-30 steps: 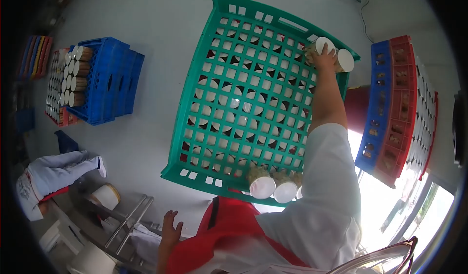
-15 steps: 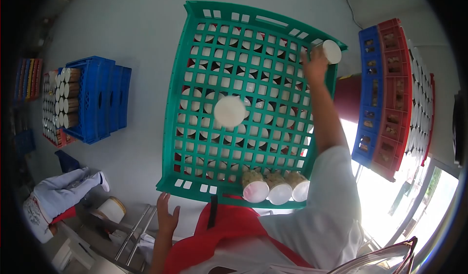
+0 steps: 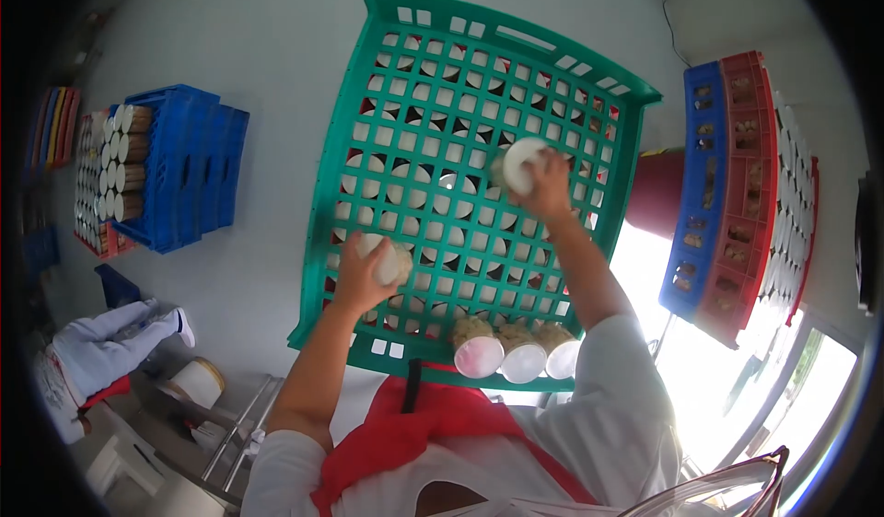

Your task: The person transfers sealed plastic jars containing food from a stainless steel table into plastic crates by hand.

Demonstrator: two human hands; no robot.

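Observation:
A green plastic crate (image 3: 318,241) with a grid bottom spreads out in front of me. White lids show through its holes from underneath. My left hand (image 3: 359,282) grips a clear jar with a white lid (image 3: 394,261) above the crate's left side. Over the right-middle part, my right hand (image 3: 550,188) is wrapped round another white-lidded jar (image 3: 523,162), slightly blurred. Along the near edge, three more jars with pale contents, a pinkish-lidded jar (image 3: 479,357) among them, lie tilted in a row inside the crate.
Stacked blue and red crates (image 3: 723,185) full of jars stand on the right. More blue crates (image 3: 189,167) are at the left, beside rows of white-lidded jars (image 3: 120,162). Another person (image 3: 101,351) is at the lower left, near a white bucket (image 3: 198,382).
My left hand has come up over the crate and now holds a jar. The jar at mid-crate is gone from its spot. My right hand moved from the far right corner toward the middle.

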